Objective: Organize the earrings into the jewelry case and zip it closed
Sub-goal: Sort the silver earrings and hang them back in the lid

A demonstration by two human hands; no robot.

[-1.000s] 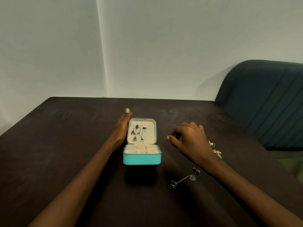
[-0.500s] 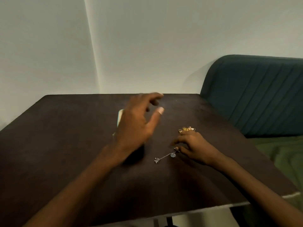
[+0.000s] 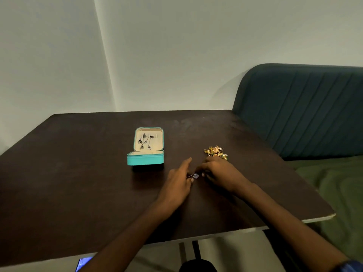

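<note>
- The left hand has come away from the lid of the jewelry case, where it rested a second ago, and now lies low on the table at centre frame, forefinger stretched forward, thumb touching the silver earring
- The right hand has drawn in from the right and sits just right of that earring, fingers curled down over its end; whether they already pinch it I cannot tell, since the fingertips are hidden
- The silver earring lies between the two hands, on the table surface, not lifted as far as can be seen
- The case stands open at upper centre left, well apart from both hands and no longer steadied; several dark earrings hang on the pale lining of its raised lid
- A heap of gold earrings lies just beyond the right hand, toward the right of the frame, untouched
- My reading: both hands are now set on picking up the silver piece, so the sorting is partly done, with this earring and the gold heap left to place before any zipping
- The earring is thin and flat on the wood, so it will likely need a careful pinch
</note>
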